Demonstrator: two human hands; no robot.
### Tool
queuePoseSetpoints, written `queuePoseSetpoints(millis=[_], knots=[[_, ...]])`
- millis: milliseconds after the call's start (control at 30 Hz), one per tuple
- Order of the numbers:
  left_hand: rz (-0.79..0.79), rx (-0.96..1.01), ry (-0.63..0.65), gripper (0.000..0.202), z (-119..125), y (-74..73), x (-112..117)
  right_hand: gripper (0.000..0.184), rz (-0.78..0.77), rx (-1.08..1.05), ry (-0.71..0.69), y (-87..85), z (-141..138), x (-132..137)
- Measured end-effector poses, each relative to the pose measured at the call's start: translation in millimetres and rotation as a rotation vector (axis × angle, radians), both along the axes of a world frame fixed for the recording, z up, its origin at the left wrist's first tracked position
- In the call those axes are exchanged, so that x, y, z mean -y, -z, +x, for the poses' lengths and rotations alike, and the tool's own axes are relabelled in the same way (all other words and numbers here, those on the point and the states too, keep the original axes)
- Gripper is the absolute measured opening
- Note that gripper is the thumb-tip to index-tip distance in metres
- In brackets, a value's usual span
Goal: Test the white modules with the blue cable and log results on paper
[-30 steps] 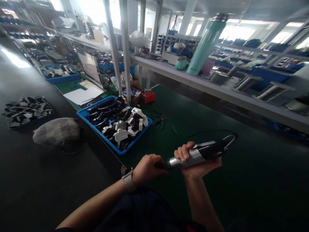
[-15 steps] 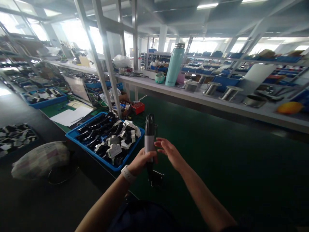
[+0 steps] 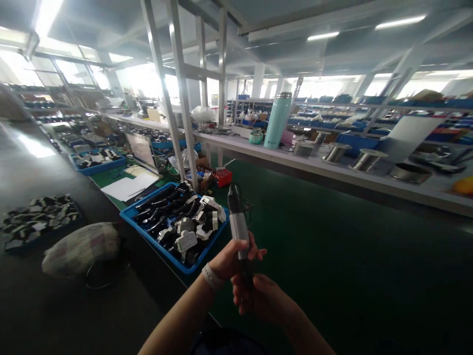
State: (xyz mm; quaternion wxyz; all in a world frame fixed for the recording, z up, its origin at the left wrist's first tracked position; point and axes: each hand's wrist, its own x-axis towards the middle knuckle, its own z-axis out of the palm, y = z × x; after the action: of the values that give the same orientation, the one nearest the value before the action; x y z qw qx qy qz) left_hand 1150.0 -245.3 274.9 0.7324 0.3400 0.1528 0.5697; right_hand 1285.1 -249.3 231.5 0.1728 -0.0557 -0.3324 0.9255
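A long black-and-grey handheld device (image 3: 239,228) stands tilted in front of me, its dark rounded end up; its exact kind cannot be made out. My left hand (image 3: 231,257), with a white band on the wrist, is wrapped around its grey middle, some fingertips reaching past the far side. Below, my right hand (image 3: 264,298) closes around the dark lower part, whose end is hidden by the fingers and shadow. To the left, a blue tray (image 3: 155,248) holds several black bodies and white-grey parts (image 3: 186,240).
A green bench top (image 3: 325,246) stretches right, below a raised shelf (image 3: 314,160) bearing a turquoise bottle (image 3: 278,121) and metal spools (image 3: 367,160). Metal posts (image 3: 181,93) rise behind the tray. A red box (image 3: 223,177), white papers (image 3: 125,187) and a checked cloth bundle (image 3: 83,249) lie around.
My right hand has moved down from beside the device's middle and closed around its lower part. The device now leans left at the top. The view has shifted, moving the surroundings right and down.
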Motion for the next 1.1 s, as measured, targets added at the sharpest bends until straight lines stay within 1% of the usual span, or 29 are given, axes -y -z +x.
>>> queuePoseSetpoints(millis=[67,133,200,233,300,367,400,433,500,567,600,633,667,767,800,833,900,967,1033,1100], knots=[[-0.026,0.079,0.082,0.025,2,2.3,0,0.043,-0.032,-0.037,-0.020,1.5,-4,5],[-0.062,0.146,0.148,0.025,2,3.6,1,0.039,-0.060,-0.045,0.018,1.5,-10,13],[-0.089,0.161,0.157,0.025,0,3.1,2,0.036,-0.075,0.002,0.112,-0.1,-13,21],[-0.094,0.121,0.134,0.025,-2,2.5,3,0.036,-0.066,0.054,0.160,-1.0,-14,23],[-0.099,-0.105,0.025,0.026,-5,2.3,4,0.037,0.023,0.200,0.226,-1.8,-11,22],[-0.122,-0.379,-0.124,0.026,-6,5.6,6,0.037,0.225,0.379,0.278,0.3,-8,16],[-0.142,-0.479,-0.201,0.025,-4,8.8,6,0.036,0.343,0.470,0.313,2.5,-6,11],[-0.166,-0.537,-0.281,0.026,-2,12.9,5,0.034,0.455,0.557,0.366,5.4,-6,7],[-0.206,-0.555,-0.442,0.026,5,21.9,4,0.030,0.644,0.711,0.531,11.4,-6,-2],[-0.232,-0.545,-0.584,0.025,10,29.0,2,0.028,0.755,0.825,0.715,15.6,-8,-8],[-0.240,-0.532,-0.632,0.023,10,31.1,1,0.029,0.768,0.844,0.756,16.4,-8,-10],[-0.243,-0.515,-0.658,0.021,10,31.9,1,0.031,0.746,0.821,0.738,16.4,-8,-11],[-0.242,-0.497,-0.666,0.019,8,31.7,1,0.035,0.686,0.760,0.658,15.5,-7,-11],[-0.227,-0.444,-0.625,0.018,1,27.3,3,0.047,0.420,0.507,0.294,11.9,-3,-10],[-0.221,-0.432,-0.604,0.018,-1,25.5,5,0.049,0.354,0.456,0.227,11.4,-2,-10],[-0.216,-0.425,-0.585,0.020,-3,24.0,6,0.050,0.307,0.430,0.190,11.4,-1,-10],[-0.208,-0.427,-0.556,0.022,-3,22.9,8,0.050,0.266,0.419,0.171,12.9,0,-10],[-0.209,-0.449,-0.557,0.022,-1,25.0,10,0.050,0.287,0.448,0.181,15.1,-1,-9],[-0.225,-0.490,-0.593,0.022,1,30.1,10,0.045,0.396,0.549,0.267,16.4,-3,-8],[-0.249,-0.536,-0.649,0.022,3,35.8,9,0.036,0.572,0.702,0.426,16.3,-5,-6]])
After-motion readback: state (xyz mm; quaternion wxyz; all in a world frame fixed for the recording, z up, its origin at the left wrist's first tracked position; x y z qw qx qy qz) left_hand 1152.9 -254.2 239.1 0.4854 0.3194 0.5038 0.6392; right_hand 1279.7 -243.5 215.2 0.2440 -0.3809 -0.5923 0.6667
